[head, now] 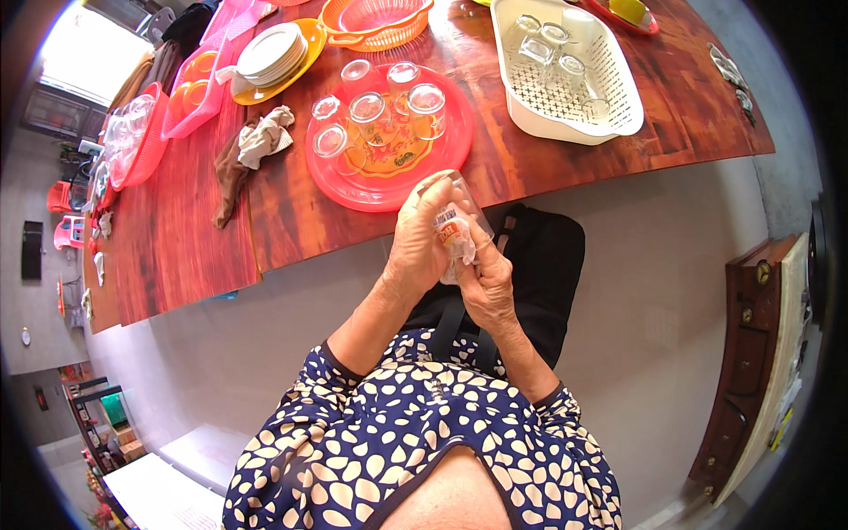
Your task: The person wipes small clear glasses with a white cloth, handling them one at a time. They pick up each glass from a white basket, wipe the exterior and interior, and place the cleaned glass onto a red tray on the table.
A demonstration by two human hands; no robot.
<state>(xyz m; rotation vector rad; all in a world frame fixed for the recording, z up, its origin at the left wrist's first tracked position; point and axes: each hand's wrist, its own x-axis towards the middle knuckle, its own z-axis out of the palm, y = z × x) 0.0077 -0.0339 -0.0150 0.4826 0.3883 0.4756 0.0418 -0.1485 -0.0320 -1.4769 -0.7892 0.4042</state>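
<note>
Both hands are together just off the table's near edge, around a clear drinking glass (474,199) and a white cloth (454,237) with coloured print. My left hand (419,242) wraps the glass from the left, its fingers bent over the top. From the right, my right hand (491,285) grips the cloth bunched against the glass. The fingers and cloth hide much of the glass. Beyond the hands, a round red tray (450,156) with a printed centre carries several clear glasses (368,112), which seem to stand upside down.
A cream perforated basket (563,132) with several glasses stands right on the wooden table (192,258). To the left lie crumpled cloths (262,140), stacked white plates (271,53) on a yellow tray, and pink baskets (147,149). Orange baskets (377,40) sit at the back.
</note>
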